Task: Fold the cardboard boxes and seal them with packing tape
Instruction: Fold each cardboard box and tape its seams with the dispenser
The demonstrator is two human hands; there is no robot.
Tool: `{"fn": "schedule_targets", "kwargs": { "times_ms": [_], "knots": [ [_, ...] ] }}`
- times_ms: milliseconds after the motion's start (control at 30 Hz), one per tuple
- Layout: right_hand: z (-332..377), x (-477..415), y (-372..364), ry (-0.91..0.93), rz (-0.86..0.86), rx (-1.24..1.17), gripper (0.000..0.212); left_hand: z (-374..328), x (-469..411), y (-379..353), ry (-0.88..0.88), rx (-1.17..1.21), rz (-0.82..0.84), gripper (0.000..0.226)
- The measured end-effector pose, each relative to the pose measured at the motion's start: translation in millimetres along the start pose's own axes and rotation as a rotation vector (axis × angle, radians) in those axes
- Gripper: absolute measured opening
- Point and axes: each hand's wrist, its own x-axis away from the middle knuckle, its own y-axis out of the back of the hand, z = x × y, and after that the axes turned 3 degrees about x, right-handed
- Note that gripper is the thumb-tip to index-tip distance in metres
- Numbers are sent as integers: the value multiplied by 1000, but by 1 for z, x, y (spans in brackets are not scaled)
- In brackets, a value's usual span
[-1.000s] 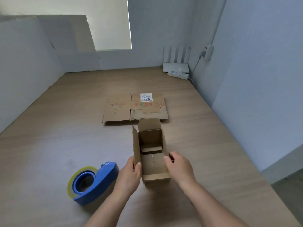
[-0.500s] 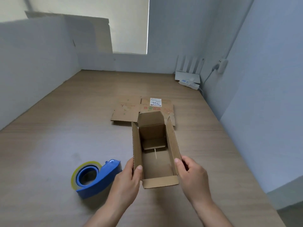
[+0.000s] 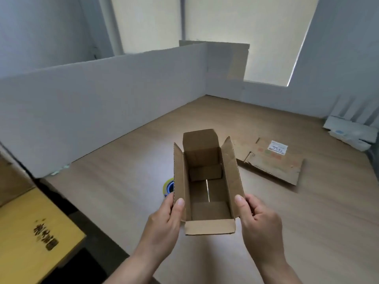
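A: Where is the box (image 3: 198,193) sitting, and which way is it running?

B: It is being held in front of the person over the table (image 3: 123,191), seemingly lifted clear of the wood. Its long axis is running straight away from the person. Its open mouth is facing up toward the camera, with all four flaps standing open.

A: And the grip?

B: Both hands are clamping the near end. The left hand (image 3: 164,220) is pinching the left wall, with the thumb hooking over its edge. The right hand (image 3: 258,218) is mirroring that on the right wall. Neither is nearer, and the rest of the box is stretching out beyond both.

A: What is the floor of it showing?

B: A thin slit of light is running along the long axis between the floor flaps. That seam is probably waiting for tape, so the box is likely needing to be turned over.

A: What is lying around it?

B: The tape dispenser (image 3: 168,186) is peeking out just behind the left wall, on the left hand's side, mostly hidden. A flat cardboard (image 3: 274,167) is lying on the table farther off to the right.
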Motion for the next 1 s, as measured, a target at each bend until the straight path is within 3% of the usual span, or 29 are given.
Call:
{"fn": "schedule_targets", "kwargs": {
  "times_ms": [67,133,233,367,533,600,733,1000],
  "knots": [
    [6,4,-16,45,85,-48,13,-1,15,14,36,-46,-101,29],
    [11,10,-36,79,173,-79,14,9,31,30,83,-68,-200,18],
    [23,23,-67,89,298,-130,20,23,55,57,127,-95,-342,39],
    [48,42,-104,109,416,-196,15,32,85,90,148,-67,-498,12],
    [83,61,-147,236,590,-185,14,52,112,133,194,-98,-676,31],
    [99,70,-167,246,665,-194,8,65,119,154,213,-114,-722,31],
    [133,92,-210,283,771,-218,17,92,131,201,255,-106,-793,18],
    [198,137,-307,382,822,-99,8,145,144,307,385,-178,-773,50]
  ]
}}
